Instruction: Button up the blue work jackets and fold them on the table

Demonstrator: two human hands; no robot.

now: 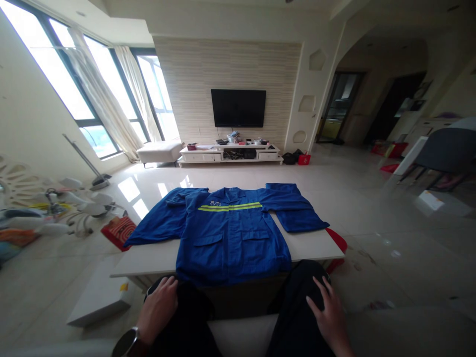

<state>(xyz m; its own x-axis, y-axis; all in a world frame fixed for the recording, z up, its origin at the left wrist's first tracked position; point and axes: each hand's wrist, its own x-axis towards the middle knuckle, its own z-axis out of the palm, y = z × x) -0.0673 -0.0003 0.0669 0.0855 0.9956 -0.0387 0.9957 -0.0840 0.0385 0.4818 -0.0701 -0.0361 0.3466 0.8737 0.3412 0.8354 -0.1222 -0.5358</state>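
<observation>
A blue work jacket (230,243) with a yellow-green reflective stripe lies spread flat, front up, on a white table (148,260). Both sleeves stretch out to the sides, and the hem hangs over the near edge. My left hand (159,305), with a watch at the wrist, lies on my left knee, fingers draped over it and holding nothing. On my right knee rests my right hand (327,307), its fingers spread and nothing in them. Neither hand touches the jacket.
Under the table's sides are a red stool (336,248) and a patterned red item (121,232). A white box (102,292) lies on the floor at left. Farther off stand a TV cabinet (203,156), a bench (159,151) and a dark chair (446,151).
</observation>
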